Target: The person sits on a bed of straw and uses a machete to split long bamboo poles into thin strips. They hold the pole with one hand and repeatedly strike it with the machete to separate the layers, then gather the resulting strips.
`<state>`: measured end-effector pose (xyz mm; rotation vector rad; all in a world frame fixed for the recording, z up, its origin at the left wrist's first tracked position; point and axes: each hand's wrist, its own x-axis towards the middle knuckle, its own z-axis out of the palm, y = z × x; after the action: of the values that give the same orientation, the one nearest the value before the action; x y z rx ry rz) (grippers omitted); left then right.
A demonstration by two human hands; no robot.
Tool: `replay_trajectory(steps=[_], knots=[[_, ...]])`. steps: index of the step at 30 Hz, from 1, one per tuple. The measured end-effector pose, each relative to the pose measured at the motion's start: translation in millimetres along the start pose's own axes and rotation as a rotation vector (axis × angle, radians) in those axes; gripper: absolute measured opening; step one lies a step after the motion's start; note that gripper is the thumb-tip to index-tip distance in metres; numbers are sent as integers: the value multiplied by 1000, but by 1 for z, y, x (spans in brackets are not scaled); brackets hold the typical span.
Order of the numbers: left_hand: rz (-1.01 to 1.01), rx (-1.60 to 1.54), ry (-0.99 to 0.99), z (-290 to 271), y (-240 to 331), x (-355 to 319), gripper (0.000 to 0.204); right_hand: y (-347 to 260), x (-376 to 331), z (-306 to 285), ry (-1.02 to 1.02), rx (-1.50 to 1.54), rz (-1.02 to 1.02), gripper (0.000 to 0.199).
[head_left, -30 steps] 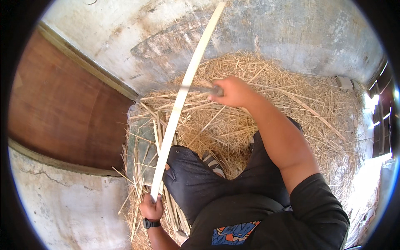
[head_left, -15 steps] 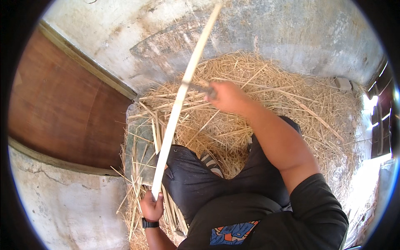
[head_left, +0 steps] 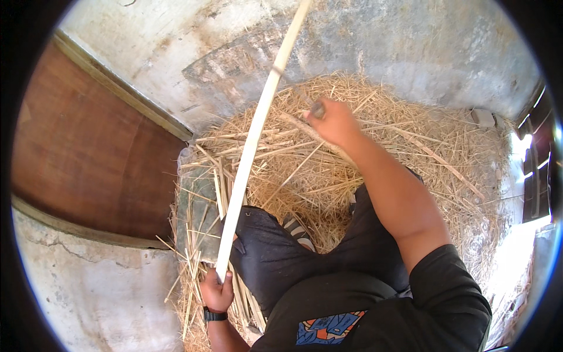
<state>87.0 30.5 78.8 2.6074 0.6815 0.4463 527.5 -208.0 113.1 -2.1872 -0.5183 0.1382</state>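
Strip (head_left: 251, 146), pale and long, in the head view is extending from the left hand (head_left: 217, 291), near the left edge of the straw (head_left: 375, 101), beyond its far edge. The left fingers are gripping its lower end closed, presumably for keeping it steady. The right hand (head_left: 335, 123) is gripping a handle (head_left: 317, 110) with curled fingers, apart from the strip, perhaps for clearance. The shirt print (head_left: 330, 328) is showing no readable writing.
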Motion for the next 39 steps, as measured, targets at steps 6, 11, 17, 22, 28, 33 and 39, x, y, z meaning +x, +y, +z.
replay_trajectory(steps=[6,11,17,22,28,33,39], knots=[[-4,-201,-37,27,13,19,28,-9,-22,46,-76,-379,-835,19],[-10,-200,4,20,16,17,36,1,0,36,-87,-370,-605,20],[19,-190,13,19,2,0,33,14,14,0,102,-142,-33,21],[-8,-176,-28,26,21,13,37,15,-9,36,-83,-247,-560,20],[-2,-157,10,22,12,14,39,-23,-20,41,-196,-539,-798,15],[-29,-127,-42,18,3,2,37,34,19,24,122,-177,-235,18],[-32,-122,-74,31,10,5,36,15,-1,30,-159,-225,-352,20]])
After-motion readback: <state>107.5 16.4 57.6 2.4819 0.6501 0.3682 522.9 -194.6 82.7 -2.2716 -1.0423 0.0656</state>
